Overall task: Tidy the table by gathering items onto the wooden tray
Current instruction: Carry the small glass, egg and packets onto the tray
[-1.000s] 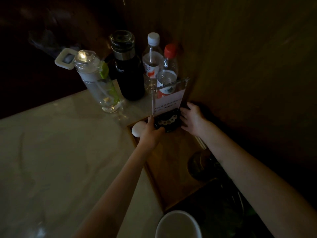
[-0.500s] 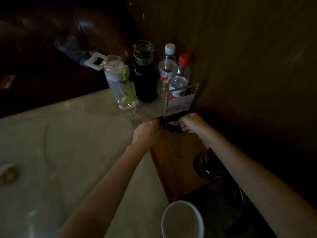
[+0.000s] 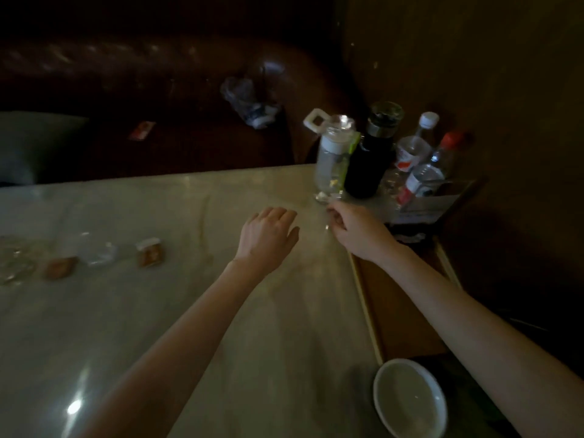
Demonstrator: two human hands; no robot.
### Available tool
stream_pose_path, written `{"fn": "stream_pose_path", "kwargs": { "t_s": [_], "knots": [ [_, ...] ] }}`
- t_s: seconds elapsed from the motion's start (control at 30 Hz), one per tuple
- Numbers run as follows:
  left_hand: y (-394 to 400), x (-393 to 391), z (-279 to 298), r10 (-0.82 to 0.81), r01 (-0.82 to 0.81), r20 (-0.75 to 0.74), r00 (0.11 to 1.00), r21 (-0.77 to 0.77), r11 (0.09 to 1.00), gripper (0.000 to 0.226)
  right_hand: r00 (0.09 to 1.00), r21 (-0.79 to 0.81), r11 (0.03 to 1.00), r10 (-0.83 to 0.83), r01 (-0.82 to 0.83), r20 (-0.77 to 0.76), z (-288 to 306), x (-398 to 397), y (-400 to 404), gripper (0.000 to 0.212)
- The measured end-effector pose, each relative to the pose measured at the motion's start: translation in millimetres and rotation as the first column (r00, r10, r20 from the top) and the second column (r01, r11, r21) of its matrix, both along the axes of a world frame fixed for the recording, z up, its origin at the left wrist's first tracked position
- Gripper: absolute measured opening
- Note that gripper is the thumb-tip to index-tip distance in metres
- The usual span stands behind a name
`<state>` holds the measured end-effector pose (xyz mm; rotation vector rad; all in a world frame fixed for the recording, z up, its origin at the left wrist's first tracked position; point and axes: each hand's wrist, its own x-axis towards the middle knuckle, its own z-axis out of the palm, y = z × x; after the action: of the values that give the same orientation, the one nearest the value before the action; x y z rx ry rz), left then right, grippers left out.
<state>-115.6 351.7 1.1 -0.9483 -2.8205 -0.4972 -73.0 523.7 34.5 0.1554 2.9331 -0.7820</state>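
Note:
The wooden tray (image 3: 401, 311) lies along the right edge of the pale marble table (image 3: 126, 327). A clear acrylic sign holder (image 3: 426, 200) with a dark base stands at the tray's far end. My left hand (image 3: 268, 238) hovers over the table with its fingers apart and nothing in it. My right hand (image 3: 354, 229) is just left of the tray's far corner, fingers curled near the foot of a clear water bottle (image 3: 331, 162); something small glints at its fingertips. Two wrapped snacks (image 3: 151, 251) (image 3: 60, 267) lie at the left.
A dark flask (image 3: 369, 159) and two plastic bottles (image 3: 414, 147) (image 3: 433, 169) stand in the far right corner. A white bowl (image 3: 410, 396) sits near the front edge. Clear wrappers (image 3: 94, 252) and a glass dish (image 3: 12, 260) lie at the left. A brown sofa (image 3: 158, 90) runs behind.
Both hands have left the sign holder's base on the tray and moved left over the table. The view has swung left, bringing the snacks into sight.

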Motion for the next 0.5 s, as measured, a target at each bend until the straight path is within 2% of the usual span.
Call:
{"fn": "stream_pose_path", "kwargs": {
  "t_s": [0.27,0.4,0.5],
  "knots": [
    [-150,-11,-1,0.224,-0.224,-0.056,0.973,0.002,0.974,0.044,0.989,0.044,0.993,0.109,-0.105,-0.102,-5,-35,-130,0.046],
    [-216,-16,-15,0.337,-0.336,0.006,0.942,-0.029,0.941,0.054,0.988,0.013,0.994,0.112,-0.111,-0.108,-22,-45,-192,0.053],
    [-259,-19,-27,0.408,-0.411,0.089,0.909,0.016,0.912,0.062,0.989,0.023,0.993,0.115,-0.114,-0.096,-38,-51,-231,0.058]
  ]
}}
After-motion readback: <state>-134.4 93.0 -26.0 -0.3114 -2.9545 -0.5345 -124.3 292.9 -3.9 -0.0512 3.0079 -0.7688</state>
